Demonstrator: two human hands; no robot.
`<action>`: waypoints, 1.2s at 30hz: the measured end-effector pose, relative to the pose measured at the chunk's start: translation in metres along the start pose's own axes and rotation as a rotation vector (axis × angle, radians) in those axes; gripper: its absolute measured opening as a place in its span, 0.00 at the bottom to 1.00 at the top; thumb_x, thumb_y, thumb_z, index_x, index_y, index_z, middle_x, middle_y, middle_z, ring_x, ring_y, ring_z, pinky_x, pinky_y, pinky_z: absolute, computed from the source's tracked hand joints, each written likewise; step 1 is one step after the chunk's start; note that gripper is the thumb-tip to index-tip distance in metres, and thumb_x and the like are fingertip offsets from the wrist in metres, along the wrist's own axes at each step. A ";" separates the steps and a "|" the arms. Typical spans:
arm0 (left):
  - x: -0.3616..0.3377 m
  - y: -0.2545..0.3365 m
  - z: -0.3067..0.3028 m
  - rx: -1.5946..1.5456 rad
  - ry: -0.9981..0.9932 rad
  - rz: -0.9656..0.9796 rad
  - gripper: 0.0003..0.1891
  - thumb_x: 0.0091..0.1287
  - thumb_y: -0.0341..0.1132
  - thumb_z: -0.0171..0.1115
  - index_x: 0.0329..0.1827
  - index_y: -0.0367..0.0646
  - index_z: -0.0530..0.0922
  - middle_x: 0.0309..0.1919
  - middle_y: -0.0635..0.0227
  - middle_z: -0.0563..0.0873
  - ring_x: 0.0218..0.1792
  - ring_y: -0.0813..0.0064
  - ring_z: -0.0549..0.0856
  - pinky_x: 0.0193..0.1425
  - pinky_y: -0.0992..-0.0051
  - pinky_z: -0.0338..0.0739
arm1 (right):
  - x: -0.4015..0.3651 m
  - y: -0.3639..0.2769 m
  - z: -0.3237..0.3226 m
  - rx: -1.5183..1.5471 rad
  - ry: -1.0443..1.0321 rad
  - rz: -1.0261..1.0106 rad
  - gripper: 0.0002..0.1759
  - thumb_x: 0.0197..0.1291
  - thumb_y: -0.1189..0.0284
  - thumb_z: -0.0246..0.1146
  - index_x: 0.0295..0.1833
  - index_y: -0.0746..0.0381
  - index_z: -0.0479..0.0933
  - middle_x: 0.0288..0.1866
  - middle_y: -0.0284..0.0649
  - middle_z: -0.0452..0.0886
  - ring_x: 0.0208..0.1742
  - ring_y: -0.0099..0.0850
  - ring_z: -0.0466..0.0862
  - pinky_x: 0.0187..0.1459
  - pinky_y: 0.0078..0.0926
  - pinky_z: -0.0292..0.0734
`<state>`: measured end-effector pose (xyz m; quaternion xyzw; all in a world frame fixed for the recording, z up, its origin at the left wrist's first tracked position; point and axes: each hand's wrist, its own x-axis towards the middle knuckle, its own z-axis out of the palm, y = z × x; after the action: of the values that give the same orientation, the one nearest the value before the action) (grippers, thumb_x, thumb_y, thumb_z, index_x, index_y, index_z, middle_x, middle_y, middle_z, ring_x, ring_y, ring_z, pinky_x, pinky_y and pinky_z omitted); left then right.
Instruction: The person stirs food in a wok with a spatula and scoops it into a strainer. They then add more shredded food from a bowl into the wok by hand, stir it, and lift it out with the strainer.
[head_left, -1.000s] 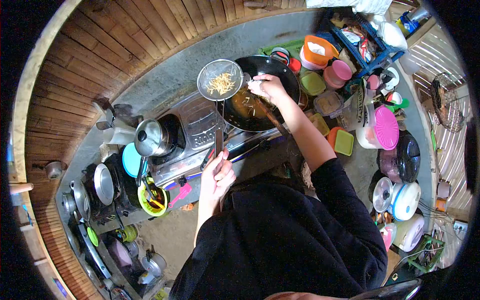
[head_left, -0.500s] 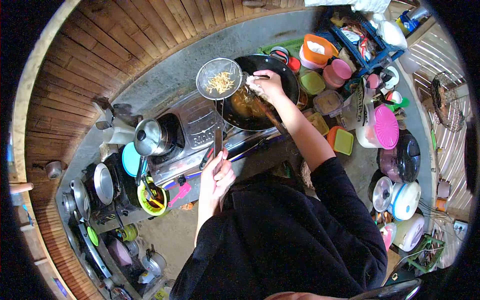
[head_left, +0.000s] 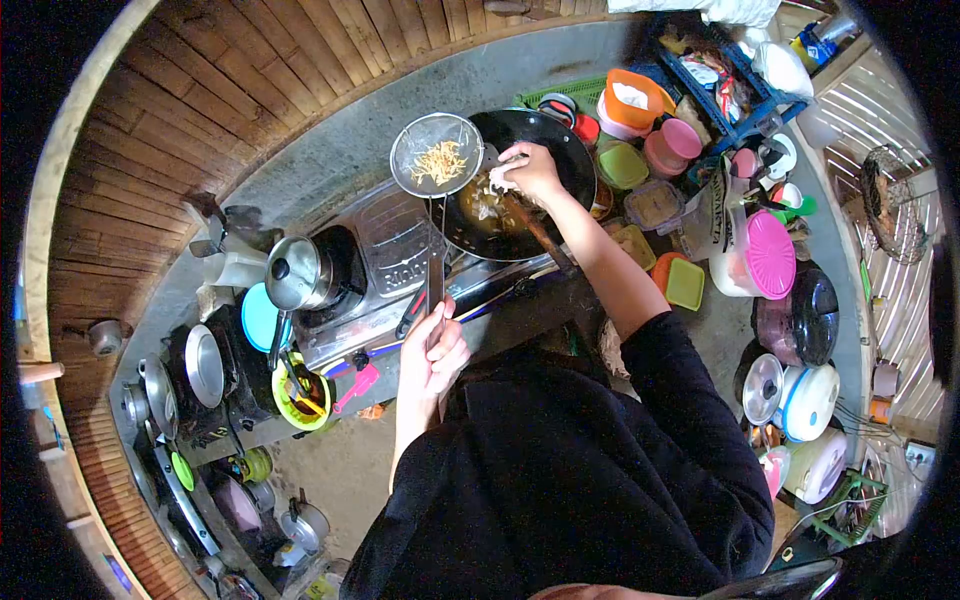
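Strainer (head_left: 437, 155) at wok (head_left: 572, 150) rim

Black long-sleeved top, sleeves pushed up, bare forearms, bare hands

Only embossed letters on the stove (head_left: 398, 262) show, too blurred to read.

Strainer (head_left: 437, 155) left of wok (head_left: 540, 150), wok on stove (head_left: 400, 260), containers (head_left: 690, 285) right.
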<state>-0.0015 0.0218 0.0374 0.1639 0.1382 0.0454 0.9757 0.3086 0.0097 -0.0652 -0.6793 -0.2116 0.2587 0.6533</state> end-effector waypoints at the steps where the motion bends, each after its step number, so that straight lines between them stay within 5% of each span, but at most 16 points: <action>1: 0.000 0.000 0.000 0.007 0.001 0.000 0.08 0.71 0.38 0.41 0.40 0.45 0.67 0.07 0.81 0.57 0.05 0.87 0.54 0.10 0.84 0.47 | 0.001 0.001 0.001 0.000 -0.002 0.001 0.15 0.38 0.88 0.58 0.36 0.67 0.76 0.30 0.47 0.81 0.29 0.31 0.82 0.26 0.24 0.77; 12: -0.001 -0.002 0.002 0.019 0.034 0.026 0.08 0.71 0.37 0.41 0.40 0.44 0.66 0.07 0.82 0.58 0.05 0.88 0.54 0.09 0.85 0.47 | -0.008 -0.028 -0.001 0.251 -0.067 -0.028 0.12 0.45 0.87 0.60 0.38 0.69 0.73 0.30 0.49 0.82 0.30 0.31 0.83 0.27 0.23 0.77; 16: -0.002 -0.003 0.003 0.015 0.031 0.040 0.07 0.71 0.36 0.40 0.40 0.43 0.65 0.07 0.82 0.58 0.04 0.88 0.55 0.08 0.86 0.47 | -0.010 -0.029 -0.002 0.029 -0.078 -0.070 0.12 0.45 0.88 0.58 0.38 0.70 0.73 0.31 0.50 0.82 0.31 0.32 0.83 0.29 0.23 0.78; 24: -0.005 -0.004 0.004 0.005 0.034 0.043 0.08 0.71 0.36 0.40 0.40 0.43 0.66 0.07 0.82 0.58 0.04 0.88 0.54 0.08 0.86 0.47 | -0.018 -0.034 -0.005 0.201 -0.041 0.074 0.13 0.48 0.89 0.53 0.41 0.70 0.71 0.34 0.53 0.81 0.32 0.36 0.84 0.32 0.27 0.81; 30: -0.007 -0.005 0.005 0.004 0.023 0.041 0.07 0.71 0.35 0.40 0.40 0.42 0.65 0.07 0.82 0.57 0.05 0.88 0.54 0.08 0.86 0.47 | -0.030 -0.061 -0.025 0.623 -0.032 0.146 0.09 0.56 0.77 0.55 0.42 0.69 0.71 0.39 0.55 0.80 0.38 0.42 0.83 0.39 0.36 0.82; 33: -0.008 -0.003 0.003 0.020 0.001 0.024 0.07 0.71 0.36 0.41 0.40 0.43 0.66 0.07 0.82 0.57 0.05 0.88 0.54 0.09 0.85 0.47 | -0.035 -0.075 -0.047 0.821 0.143 0.325 0.08 0.55 0.69 0.58 0.31 0.63 0.71 0.21 0.40 0.74 0.22 0.32 0.75 0.27 0.27 0.75; 35: -0.008 -0.003 0.001 0.033 -0.012 0.005 0.08 0.71 0.37 0.41 0.39 0.44 0.67 0.07 0.81 0.57 0.05 0.87 0.54 0.10 0.84 0.47 | -0.044 -0.066 -0.081 0.989 -0.168 0.259 0.15 0.55 0.66 0.59 0.21 0.57 0.64 0.14 0.31 0.61 0.16 0.26 0.63 0.20 0.22 0.59; 36: -0.008 -0.003 0.001 0.021 -0.016 -0.001 0.08 0.71 0.37 0.41 0.39 0.44 0.67 0.07 0.81 0.57 0.05 0.87 0.53 0.10 0.84 0.47 | -0.056 -0.061 -0.094 0.965 -0.124 0.201 0.20 0.56 0.65 0.59 0.17 0.54 0.58 0.12 0.29 0.55 0.15 0.23 0.58 0.18 0.22 0.51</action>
<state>-0.0086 0.0177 0.0393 0.1744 0.1307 0.0423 0.9751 0.3272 -0.0947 0.0009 -0.2997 -0.0395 0.4290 0.8512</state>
